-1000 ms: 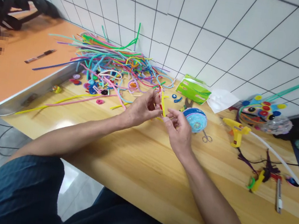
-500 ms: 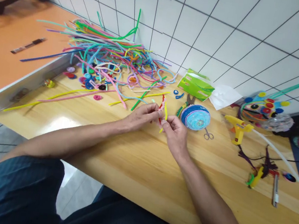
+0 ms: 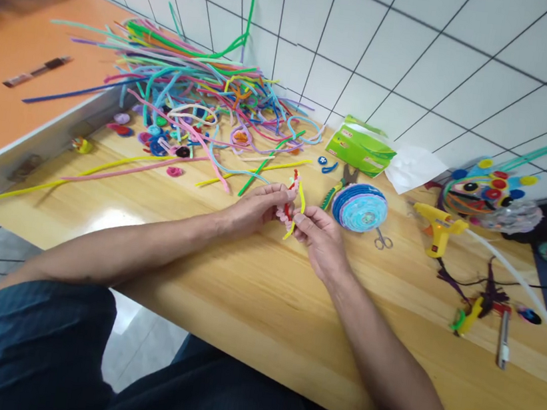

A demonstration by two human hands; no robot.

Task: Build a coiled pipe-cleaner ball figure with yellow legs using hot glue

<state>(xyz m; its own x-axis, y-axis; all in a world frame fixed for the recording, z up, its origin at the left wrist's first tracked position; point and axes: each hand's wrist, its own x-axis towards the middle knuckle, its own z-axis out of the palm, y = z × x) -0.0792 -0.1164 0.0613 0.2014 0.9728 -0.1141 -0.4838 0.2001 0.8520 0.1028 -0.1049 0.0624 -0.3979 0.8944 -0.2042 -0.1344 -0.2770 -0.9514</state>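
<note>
My left hand (image 3: 268, 203) pinches a small piece of twisted pink and red pipe cleaner (image 3: 284, 214) above the table. Between the thumb and fingers of my right hand (image 3: 319, 232) is a short yellow pipe cleaner (image 3: 301, 198), bent in a curve and held against the pink and red piece. Where the two pieces meet, my fingertips partly cover them. Just beyond my right hand lie a ball wound in blue and light blue (image 3: 360, 208), green-handled pliers (image 3: 339, 185) and small scissors (image 3: 384, 240).
A heap of coloured pipe cleaners (image 3: 191, 66) spreads along the wall, with loose buttons near it. A green tissue pack (image 3: 360, 146) stands behind the ball. To the right are a yellow glue gun (image 3: 438, 228), a decorated craft piece (image 3: 489, 193) and a utility knife (image 3: 504, 339).
The yellow pipe cleaner has tilted, its lower end shifting left, and more of the pink twisted part shows between my hands. The whole view has shifted slightly.
</note>
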